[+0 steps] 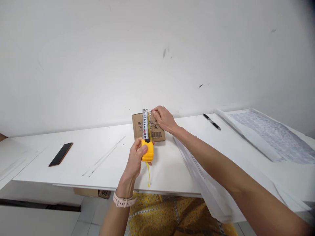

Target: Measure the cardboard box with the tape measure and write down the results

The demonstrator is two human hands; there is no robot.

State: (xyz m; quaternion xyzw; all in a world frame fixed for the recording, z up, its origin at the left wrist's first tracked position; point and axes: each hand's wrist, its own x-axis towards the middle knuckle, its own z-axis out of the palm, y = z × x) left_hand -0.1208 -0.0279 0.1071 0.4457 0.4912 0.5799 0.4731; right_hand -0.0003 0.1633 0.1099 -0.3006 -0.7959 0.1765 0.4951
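A small brown cardboard box (156, 130) lies flat on the white table (98, 154) near the wall. My left hand (136, 160) is closed around a yellow tape measure (147, 151) just in front of the box. Its metal blade (145, 124) runs across the box top toward the wall. My right hand (163, 118) rests on the box's far edge, fingers pinching the blade's tip there. A yellow strap hangs from the tape measure case over the table edge.
A dark phone (60, 154) lies on the table at the left. A black pen (212, 122) lies at the right near the wall. Large printed sheets (265, 134) cover the right side and hang over the front edge. A yellow patterned cloth (157, 213) shows below the table.
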